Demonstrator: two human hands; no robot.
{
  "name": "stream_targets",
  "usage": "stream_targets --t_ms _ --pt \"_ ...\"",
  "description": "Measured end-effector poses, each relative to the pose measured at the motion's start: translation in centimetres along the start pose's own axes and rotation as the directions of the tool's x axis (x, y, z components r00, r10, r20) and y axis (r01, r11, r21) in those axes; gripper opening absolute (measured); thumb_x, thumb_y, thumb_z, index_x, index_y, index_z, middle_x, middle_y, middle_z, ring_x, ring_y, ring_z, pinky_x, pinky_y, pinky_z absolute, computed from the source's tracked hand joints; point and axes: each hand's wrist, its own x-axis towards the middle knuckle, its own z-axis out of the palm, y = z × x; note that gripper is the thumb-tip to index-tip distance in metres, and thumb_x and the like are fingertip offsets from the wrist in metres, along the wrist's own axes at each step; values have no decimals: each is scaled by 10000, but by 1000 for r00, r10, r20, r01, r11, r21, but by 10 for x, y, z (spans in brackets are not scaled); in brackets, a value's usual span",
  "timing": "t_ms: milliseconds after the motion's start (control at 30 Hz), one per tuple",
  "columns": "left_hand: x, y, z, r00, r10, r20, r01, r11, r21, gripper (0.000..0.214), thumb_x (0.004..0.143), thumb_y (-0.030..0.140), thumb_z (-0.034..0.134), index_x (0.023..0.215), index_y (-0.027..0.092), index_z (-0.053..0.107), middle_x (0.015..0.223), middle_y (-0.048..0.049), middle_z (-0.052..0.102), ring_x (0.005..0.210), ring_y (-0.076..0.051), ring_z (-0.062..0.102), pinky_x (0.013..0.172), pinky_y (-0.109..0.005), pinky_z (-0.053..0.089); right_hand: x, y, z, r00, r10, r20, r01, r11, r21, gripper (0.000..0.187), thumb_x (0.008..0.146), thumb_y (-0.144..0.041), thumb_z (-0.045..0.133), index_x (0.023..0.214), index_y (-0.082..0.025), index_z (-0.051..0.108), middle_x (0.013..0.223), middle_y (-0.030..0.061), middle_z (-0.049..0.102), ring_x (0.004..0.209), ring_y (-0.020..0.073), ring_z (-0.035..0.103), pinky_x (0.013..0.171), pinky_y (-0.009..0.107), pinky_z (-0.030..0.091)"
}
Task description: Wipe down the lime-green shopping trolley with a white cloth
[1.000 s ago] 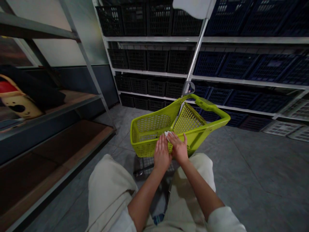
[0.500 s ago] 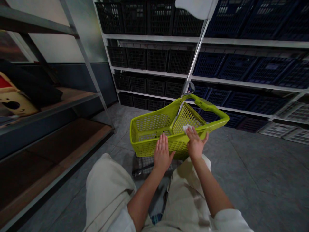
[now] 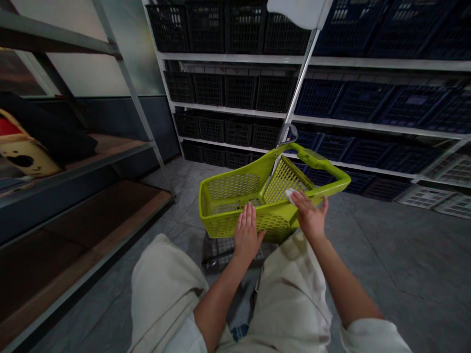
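Observation:
A lime-green plastic shopping cart basket point(image 3: 228, 196) stands in front of my knees on a grey tiled floor. My left hand point(image 3: 247, 234) lies flat against the basket's near wall, fingers stretched out. My right hand point(image 3: 311, 214) presses a small white cloth point(image 3: 290, 195) against the basket's upper rim near the right corner, fingers over the cloth. The basket's green handle point(image 3: 318, 164) curves round at the far right.
White shelving point(image 3: 257, 59) filled with dark plastic crates point(image 3: 241, 90) runs along the back wall. A metal rack with wooden shelves point(image 3: 99, 206) stands at the left, holding a yellow and red object point(image 3: 22, 152). A metal pole point(image 3: 298, 83) rises behind the basket.
My right hand has slid the white cloth to the right along the basket's rim, from beside my left hand to the right corner. My left hand has stayed on the wall.

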Motion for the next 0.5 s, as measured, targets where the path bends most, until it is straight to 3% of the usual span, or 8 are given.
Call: stream_targets --t_ms 100,167,267,400,500 --pt "-1 3 2 1000 -1 -13 1 1000 -9 890 955 477 480 1598 47 38 1677 -173 118 1562 -273 110 1260 -449 211 4 23 -5 993 93 -74 -97 994 -45 628 752 4 428 1283 -266 628 1341 64 677 1330 243 559 1203 612 -59" --pt "-1 5 1 1000 -9 -6 9 1000 -17 884 954 475 481 1596 42 56 1675 -176 123 1559 -277 125 1260 -447 211 3 13 -1 987 134 -87 -138 990 -35 647 742 2 437 1309 -257 610 1358 81 664 1342 254 546 1200 618 -72" --pt "0 7 -1 1000 -13 10 13 1000 -25 871 947 452 492 1589 19 93 1672 -190 126 1558 -279 130 1257 -440 219 -3 -34 16 993 119 -23 -119 992 31 697 737 16 436 1357 -268 579 1364 71 661 1348 244 538 1211 604 -59" --pt "0 4 -2 1000 7 -1 -7 1000 -27 829 918 305 501 1589 28 100 1665 -195 167 1555 -274 144 1251 -453 238 -11 -103 36 995 2 96 -19 984 177 687 784 13 415 1399 -264 548 1407 60 630 1375 209 511 1235 549 -11" --pt "0 0 -1 1000 18 10 -18 1000 -5 828 894 262 515 1584 20 126 1666 -190 180 1555 -271 140 1259 -441 225 -12 -119 38 986 -105 127 71 966 250 678 806 9 419 1417 -261 532 1422 62 617 1389 198 495 1242 517 -24"
